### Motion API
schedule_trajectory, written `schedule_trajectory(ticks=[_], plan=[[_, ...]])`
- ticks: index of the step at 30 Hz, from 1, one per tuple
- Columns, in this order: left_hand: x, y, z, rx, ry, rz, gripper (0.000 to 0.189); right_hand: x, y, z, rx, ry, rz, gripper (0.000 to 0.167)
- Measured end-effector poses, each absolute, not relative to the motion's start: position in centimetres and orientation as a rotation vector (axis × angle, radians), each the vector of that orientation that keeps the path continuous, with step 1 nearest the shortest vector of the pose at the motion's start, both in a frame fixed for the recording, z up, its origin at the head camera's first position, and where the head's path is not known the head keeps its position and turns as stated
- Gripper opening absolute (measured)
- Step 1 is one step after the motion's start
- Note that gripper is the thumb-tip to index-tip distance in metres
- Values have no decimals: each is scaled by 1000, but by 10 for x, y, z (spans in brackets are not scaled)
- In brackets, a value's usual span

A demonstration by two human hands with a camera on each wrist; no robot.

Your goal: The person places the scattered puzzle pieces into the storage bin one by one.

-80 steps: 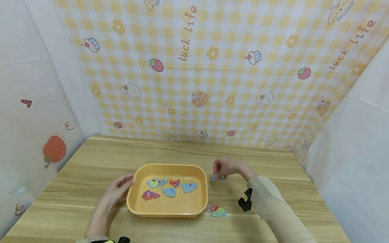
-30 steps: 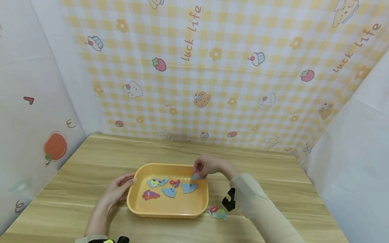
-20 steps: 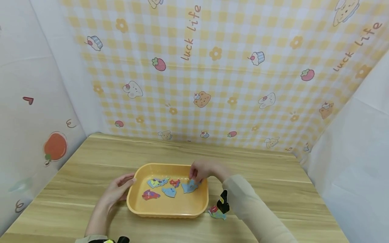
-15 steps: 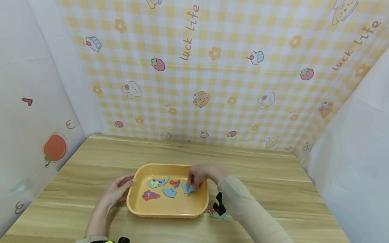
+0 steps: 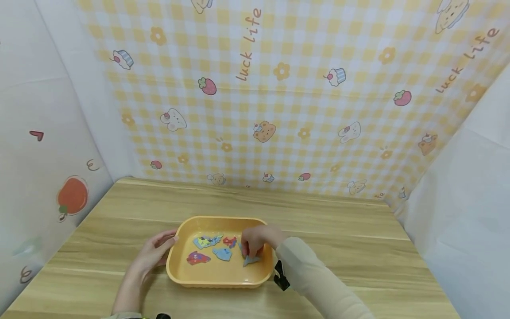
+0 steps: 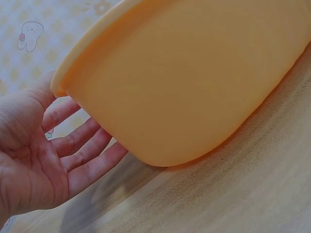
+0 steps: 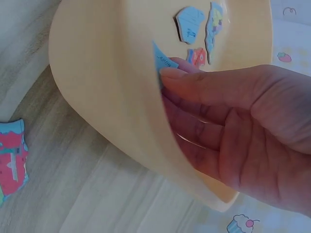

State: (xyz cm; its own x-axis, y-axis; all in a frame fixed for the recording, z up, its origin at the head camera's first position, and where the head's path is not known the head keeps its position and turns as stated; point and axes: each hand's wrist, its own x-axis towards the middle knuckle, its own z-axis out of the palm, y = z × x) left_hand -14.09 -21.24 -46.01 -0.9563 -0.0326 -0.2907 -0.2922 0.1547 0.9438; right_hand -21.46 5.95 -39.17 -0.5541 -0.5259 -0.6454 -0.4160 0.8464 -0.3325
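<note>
Inside the yellow plastic tub (image 5: 215, 271), my right hand (image 5: 255, 239) pinches a blue puzzle piece (image 7: 163, 62) between thumb and fingers near the tub's right side. Another blue piece (image 5: 241, 249) shows partly beneath that hand. My left hand (image 5: 153, 252) holds the tub's left rim, thumb at the rim and fingers against the outer wall. Flat on the tub floor lie a red-purple piece (image 5: 198, 258), a yellow-and-blue piece (image 5: 208, 240), a small red piece (image 5: 229, 241) and a blue piece (image 5: 222, 254).
On the wooden table (image 5: 334, 230), a red, green and blue puzzle piece (image 7: 12, 160) lies outside the tub, hidden by the right sleeve in the head view. A yellow checked cloth (image 5: 255, 102) hangs behind the table. White cloth (image 5: 458, 212) borders the right side.
My right hand has carried the blue piece from the table leftward over the rim and down into the tub. The sleeve now covers the loose piece. My left hand stays on the rim.
</note>
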Motion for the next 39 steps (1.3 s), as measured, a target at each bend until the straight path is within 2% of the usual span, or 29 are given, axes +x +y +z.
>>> schedule_trajectory(ticks=[17,39], plan=[[-139,-213,-460,-308,2209,1909,56,-215,57,-401,-721,2270,-214,15],[-141,-213,-461,-321,2209,1911,58,-225,83,-382,-717,2267,-577,16]])
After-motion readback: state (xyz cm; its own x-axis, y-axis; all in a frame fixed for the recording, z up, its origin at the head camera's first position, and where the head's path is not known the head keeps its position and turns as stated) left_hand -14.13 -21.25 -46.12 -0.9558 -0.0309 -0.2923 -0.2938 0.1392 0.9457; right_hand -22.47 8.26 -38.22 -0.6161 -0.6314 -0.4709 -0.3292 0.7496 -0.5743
